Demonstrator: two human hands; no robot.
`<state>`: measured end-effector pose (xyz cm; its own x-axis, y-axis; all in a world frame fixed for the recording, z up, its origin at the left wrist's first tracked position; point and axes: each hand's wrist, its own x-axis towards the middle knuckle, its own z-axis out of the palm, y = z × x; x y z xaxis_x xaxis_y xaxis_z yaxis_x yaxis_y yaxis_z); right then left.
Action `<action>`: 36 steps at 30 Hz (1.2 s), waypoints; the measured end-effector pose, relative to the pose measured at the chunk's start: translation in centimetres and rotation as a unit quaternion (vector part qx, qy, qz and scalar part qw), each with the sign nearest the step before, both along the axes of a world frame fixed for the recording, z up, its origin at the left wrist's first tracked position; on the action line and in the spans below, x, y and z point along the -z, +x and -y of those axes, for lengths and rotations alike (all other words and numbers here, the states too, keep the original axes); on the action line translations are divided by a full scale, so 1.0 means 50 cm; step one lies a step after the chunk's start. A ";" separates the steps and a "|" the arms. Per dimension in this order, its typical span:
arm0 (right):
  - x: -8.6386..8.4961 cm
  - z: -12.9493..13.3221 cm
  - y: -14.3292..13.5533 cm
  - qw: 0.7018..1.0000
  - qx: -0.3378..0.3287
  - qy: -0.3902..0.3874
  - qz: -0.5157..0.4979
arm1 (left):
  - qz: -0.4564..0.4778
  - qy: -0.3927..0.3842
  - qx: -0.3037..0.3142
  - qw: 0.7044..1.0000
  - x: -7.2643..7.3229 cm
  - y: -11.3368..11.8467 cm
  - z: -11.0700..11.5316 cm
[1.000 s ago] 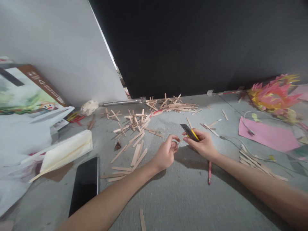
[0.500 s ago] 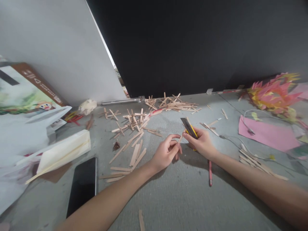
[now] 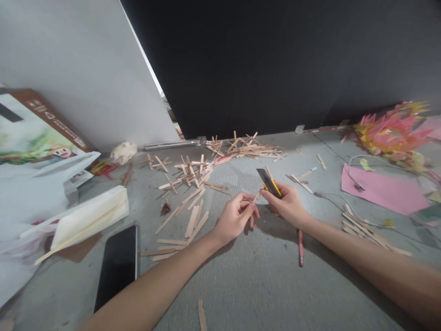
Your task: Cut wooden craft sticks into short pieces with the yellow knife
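My left hand [image 3: 237,214] is closed, pinching a small wooden craft stick [image 3: 256,197] between thumb and fingers. Close on its right, my right hand [image 3: 287,202] grips a yellow utility knife [image 3: 269,183], the dark blade end pointing up and left. The right thumb tip is at the stick's upper end; whether it presses on it I cannot tell. Behind the hands lie loose craft sticks [image 3: 195,220] and a heap of crossed sticks [image 3: 257,150]. Under my right wrist a red pencil [image 3: 301,248] lies partly hidden.
A black phone [image 3: 117,266] and a cream paper packet [image 3: 91,216] lie to the left. On the right are pink paper [image 3: 379,191], a white cable [image 3: 358,216], a stick bundle [image 3: 368,232] and a pink-yellow paper craft [image 3: 392,133]. A black panel [image 3: 292,64] stands behind.
Both hands stay close together with the stick and the knife. The left hand and stick have shifted very slightly left; the whole view has also moved a little.
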<state>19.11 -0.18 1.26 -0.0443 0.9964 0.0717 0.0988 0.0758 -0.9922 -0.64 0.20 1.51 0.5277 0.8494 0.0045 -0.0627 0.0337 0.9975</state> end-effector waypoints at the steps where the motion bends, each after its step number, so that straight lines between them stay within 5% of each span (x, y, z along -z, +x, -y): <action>1: 0.000 0.000 0.000 1.000 0.000 0.000 -0.004 | -0.005 -0.003 -0.004 1.000 0.001 -0.001 -0.001; 6: -0.004 0.002 0.002 1.000 -0.018 -0.003 -0.010 | -0.062 -0.005 0.010 0.998 0.004 -0.009 -0.004; 11: -0.005 0.007 0.012 0.994 -0.111 -0.019 -0.013 | -0.079 -0.019 0.073 0.994 0.014 -0.018 -0.005; 21: -0.012 0.003 0.012 0.981 -0.186 -0.057 -0.010 | -0.049 0.000 0.066 0.997 0.005 -0.012 0.000; 33: -0.002 -0.014 0.002 0.994 0.012 -0.014 -0.109 | -0.092 0.017 -0.017 0.995 0.009 -0.007 -0.002; 36: 0.002 -0.019 0.005 0.994 0.019 -0.020 -0.109 | -0.086 0.005 -0.014 0.996 0.006 -0.007 -0.002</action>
<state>19.34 0.79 1.17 0.0048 0.9994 0.0352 -0.1162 0.0355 -0.9926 -0.98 0.32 1.21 0.4973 0.8643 -0.0754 0.1085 0.0243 0.9938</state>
